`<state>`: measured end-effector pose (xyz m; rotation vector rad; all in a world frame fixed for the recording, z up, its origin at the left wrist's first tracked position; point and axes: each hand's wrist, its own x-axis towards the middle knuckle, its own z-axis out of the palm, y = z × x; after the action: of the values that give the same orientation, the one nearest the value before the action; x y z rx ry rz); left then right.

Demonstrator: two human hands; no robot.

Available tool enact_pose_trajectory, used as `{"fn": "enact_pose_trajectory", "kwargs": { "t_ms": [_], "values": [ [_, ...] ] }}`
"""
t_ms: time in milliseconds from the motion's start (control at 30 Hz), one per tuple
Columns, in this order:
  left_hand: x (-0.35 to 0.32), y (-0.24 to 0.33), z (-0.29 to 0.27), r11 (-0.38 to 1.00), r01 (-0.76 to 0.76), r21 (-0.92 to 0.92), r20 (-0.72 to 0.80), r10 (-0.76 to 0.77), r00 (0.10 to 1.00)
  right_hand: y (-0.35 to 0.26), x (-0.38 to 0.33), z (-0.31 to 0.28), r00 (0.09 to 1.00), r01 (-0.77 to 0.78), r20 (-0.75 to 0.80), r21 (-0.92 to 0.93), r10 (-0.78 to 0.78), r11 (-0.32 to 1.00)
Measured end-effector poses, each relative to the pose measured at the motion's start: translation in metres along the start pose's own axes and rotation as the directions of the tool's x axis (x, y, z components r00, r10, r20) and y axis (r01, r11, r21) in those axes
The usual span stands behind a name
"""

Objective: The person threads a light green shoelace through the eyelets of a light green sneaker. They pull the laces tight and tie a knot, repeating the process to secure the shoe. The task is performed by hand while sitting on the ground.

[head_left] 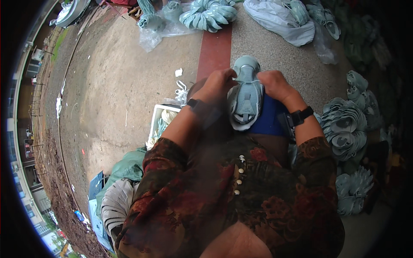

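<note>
A light blue-grey shoe upper (246, 103) with a mesh tongue lies lengthwise across my lap, its rounded toe pointing away from me. My left hand (216, 85) is closed in a pinch at its left edge, near the toe. On the opposite edge, my right hand (276, 85) is curled closed, knuckles up. Whatever the fingertips hold is too small or hidden to make out. Blue cloth (270, 115) shows beneath the upper on the right. Dark bands sit on both my wrists.
Left of my lap stands a white box (155, 122) with pale cords inside; white laces (181, 92) hang by it. Stacked uppers (344, 118) are on my right. Ahead lie a ring of uppers (208, 15) and a white sack (282, 21). A green sack (129, 165) lies at left.
</note>
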<state>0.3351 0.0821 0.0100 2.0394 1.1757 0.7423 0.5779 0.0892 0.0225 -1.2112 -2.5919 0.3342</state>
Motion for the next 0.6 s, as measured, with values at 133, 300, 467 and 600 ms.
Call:
{"fn": "enact_pose_trajectory", "kwargs": {
  "t_ms": [133,300,467,600],
  "values": [
    [-0.014,-0.009,-0.01,0.985,-0.015,0.174,-0.047,0.023,0.999,0.002,-0.021,-0.003,0.976,-0.215,0.065,0.336,0.205,0.917],
    [-0.023,-0.007,-0.01,0.991,0.047,0.124,-0.174,-0.025,0.984,-0.021,-0.013,0.016,0.97,-0.093,-0.168,0.415,0.176,0.905],
    [-0.036,-0.037,-0.025,0.992,0.123,-0.021,-0.153,-0.125,0.98,-0.016,-0.006,0.021,0.977,-0.008,-0.207,0.226,0.056,0.974],
    [-0.046,-0.015,-0.072,0.766,0.456,-0.454,0.317,-0.34,0.885,-0.013,-0.008,0.007,0.996,-0.081,0.0,0.318,0.086,0.944]
  ]
}}
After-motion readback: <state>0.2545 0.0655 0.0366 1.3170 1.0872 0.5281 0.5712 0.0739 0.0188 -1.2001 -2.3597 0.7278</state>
